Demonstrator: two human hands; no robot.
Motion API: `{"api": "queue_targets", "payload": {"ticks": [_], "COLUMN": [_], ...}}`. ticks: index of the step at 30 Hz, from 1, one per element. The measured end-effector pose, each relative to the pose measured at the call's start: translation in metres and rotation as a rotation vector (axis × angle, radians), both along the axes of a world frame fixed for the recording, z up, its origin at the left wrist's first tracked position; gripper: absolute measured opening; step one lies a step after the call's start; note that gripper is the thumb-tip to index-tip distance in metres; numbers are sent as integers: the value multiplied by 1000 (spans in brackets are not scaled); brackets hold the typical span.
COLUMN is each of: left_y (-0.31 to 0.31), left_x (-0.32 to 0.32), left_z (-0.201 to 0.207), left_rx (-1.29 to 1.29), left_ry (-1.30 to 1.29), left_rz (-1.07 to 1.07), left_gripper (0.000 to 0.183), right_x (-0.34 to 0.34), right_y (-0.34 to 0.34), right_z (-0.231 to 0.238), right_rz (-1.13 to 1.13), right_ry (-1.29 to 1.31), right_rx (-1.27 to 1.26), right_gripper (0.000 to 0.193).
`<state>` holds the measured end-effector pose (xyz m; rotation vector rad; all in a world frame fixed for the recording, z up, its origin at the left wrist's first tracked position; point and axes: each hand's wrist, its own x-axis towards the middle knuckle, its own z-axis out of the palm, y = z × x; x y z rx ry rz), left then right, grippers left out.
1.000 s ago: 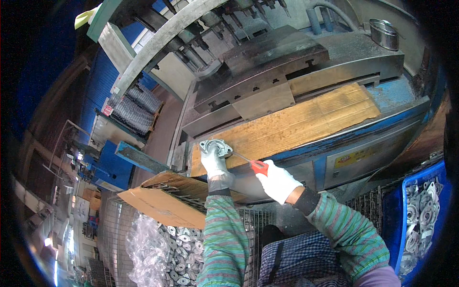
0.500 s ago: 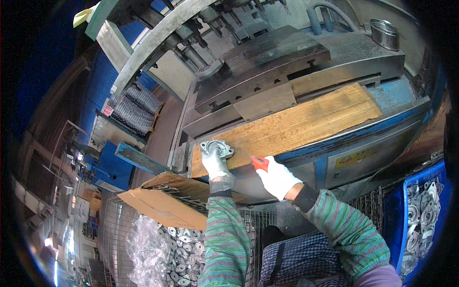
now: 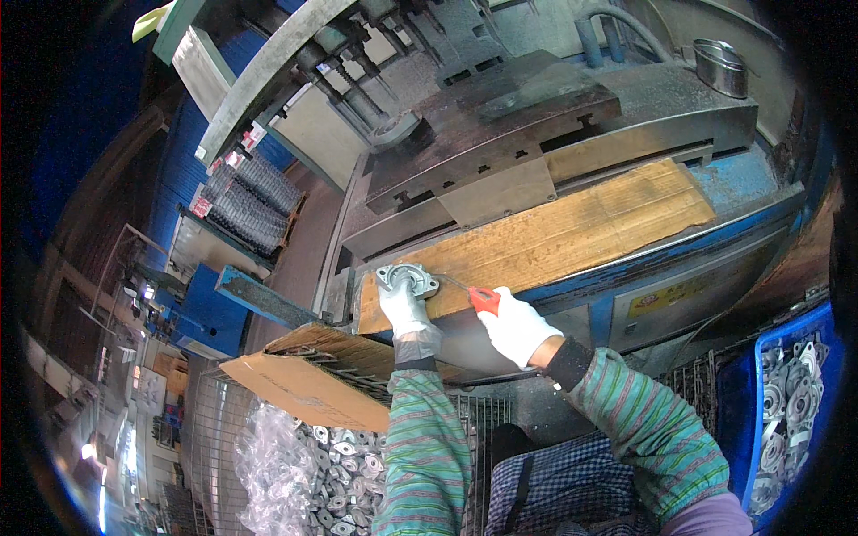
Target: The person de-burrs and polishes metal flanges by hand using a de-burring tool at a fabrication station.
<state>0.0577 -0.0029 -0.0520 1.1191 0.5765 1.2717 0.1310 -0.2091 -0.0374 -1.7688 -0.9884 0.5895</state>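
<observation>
My left hand (image 3: 405,308), in a white glove, is closed around a grey cast metal flange part (image 3: 407,280) with a round middle and two holed ears. It holds the part over the left end of a brown cardboard strip (image 3: 572,223). My right hand (image 3: 518,332), also gloved in white, grips the red handle of a thin-shafted tool (image 3: 483,299). The tool's slim metal shaft points left to the flange's right side; whether its tip touches the metal cannot be made out.
Beyond the cardboard stands a machine with a steel bed (image 3: 500,116) and several spindles (image 3: 357,89). A metal tin (image 3: 720,67) sits on its right. Similar castings fill a wire basket (image 3: 210,429) below, beside a cardboard flap (image 3: 304,393), and a blue bin (image 3: 760,420) at right.
The machine's upper head has shifted toward the upper left, uncovering more of the stack behind it. Both hands have stayed nearly in place, the tool still beside the flange.
</observation>
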Motion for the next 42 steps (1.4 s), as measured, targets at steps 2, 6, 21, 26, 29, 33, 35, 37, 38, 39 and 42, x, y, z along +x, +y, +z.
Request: {"api": "queue_targets", "payload": {"ticks": [2,6,21,26,29,33,35,37,38,39,42], "left_y": [-3,-12,12,14,6,2,3,8,10,9,4], "left_x": [-1,2,2,-2,-2,2,3,2,1,2,1], "left_z": [3,8,-13,-16,-13,-7,-8,-10,-11,-11,-8], "left_rx": [-17,-15,-130,-126,-35,27,52,70,71,90,100], "left_ry": [8,8,-116,-141,-65,18,11,1,1,1,10], "left_rz": [9,6,-40,-97,-75,35,37,52,56,47,35], "left_gripper": [27,26,33,23,19,19,14,14,14,12,11], "right_x": [0,1,-22,-19,-15,-12,-10,-11,-11,-10,-11], "right_y": [1,-1,25,29,32,41,47,50,51,51,51], "right_z": [0,4,30,24,27,24,21,22,23,24,26], "right_rz": [3,4,132,143,109,97,85,90,92,93,87], "right_ry": [-8,-12,-57,-69,-64,-56,-69,-72,-76,-74,-75], "right_rx": [3,-13,140,138,134,141,143,134,124,123,85], "right_gripper": [33,33,33,34,34,34,34,35,37,37,37]}}
